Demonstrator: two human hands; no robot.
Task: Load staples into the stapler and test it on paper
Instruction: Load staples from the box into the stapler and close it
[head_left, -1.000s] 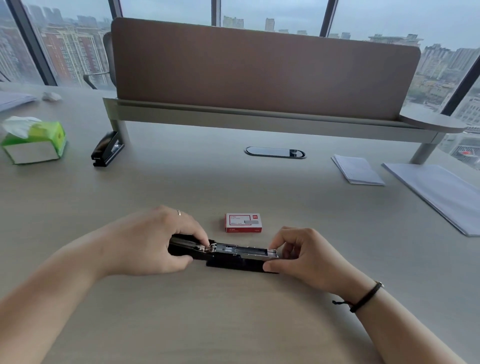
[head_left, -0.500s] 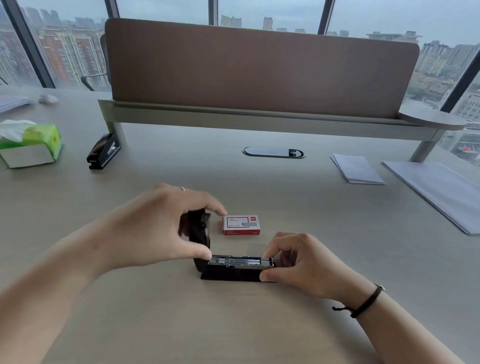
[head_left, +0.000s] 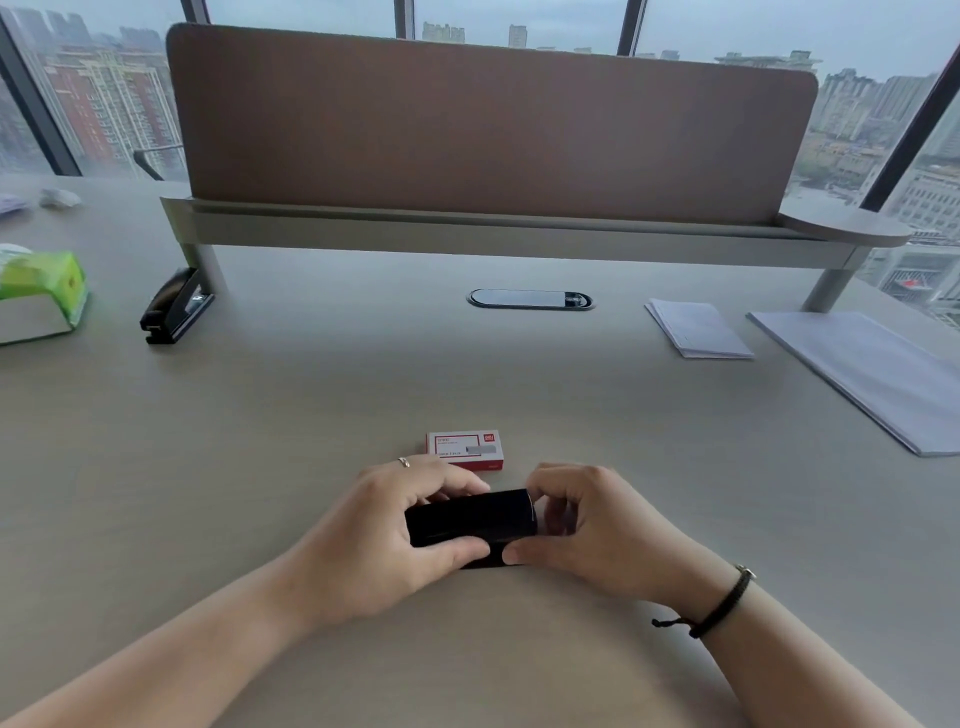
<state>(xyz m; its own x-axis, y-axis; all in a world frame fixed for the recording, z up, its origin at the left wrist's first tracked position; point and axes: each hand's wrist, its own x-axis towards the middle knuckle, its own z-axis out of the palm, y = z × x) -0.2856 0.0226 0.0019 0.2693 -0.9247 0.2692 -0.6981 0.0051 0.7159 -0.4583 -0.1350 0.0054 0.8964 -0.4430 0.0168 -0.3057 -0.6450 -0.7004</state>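
A black stapler (head_left: 470, 517) lies on the desk near me with its top arm folded down over the base. My left hand (head_left: 379, 545) grips its left part, fingers over the top and thumb on the near side. At the stapler's right end my right hand (head_left: 592, 530) holds it, fingers curled at the front tip and thumb on the near edge. A red and white staple box (head_left: 466, 450) lies shut just beyond the hands. A small stack of white paper (head_left: 698, 328) and a larger sheet stack (head_left: 878, 374) lie at the far right.
A second black stapler (head_left: 174, 306) sits at the far left by the leg of the desk divider (head_left: 488, 135). A green tissue pack (head_left: 39, 296) lies at the left edge. An oval cable port (head_left: 530, 300) is set in the desk's middle.
The stapler's top arm, laid flat open a second ago and raised upright half a second ago, is now folded down over the base. My left hand swung it over; my right hand stayed at the front end.
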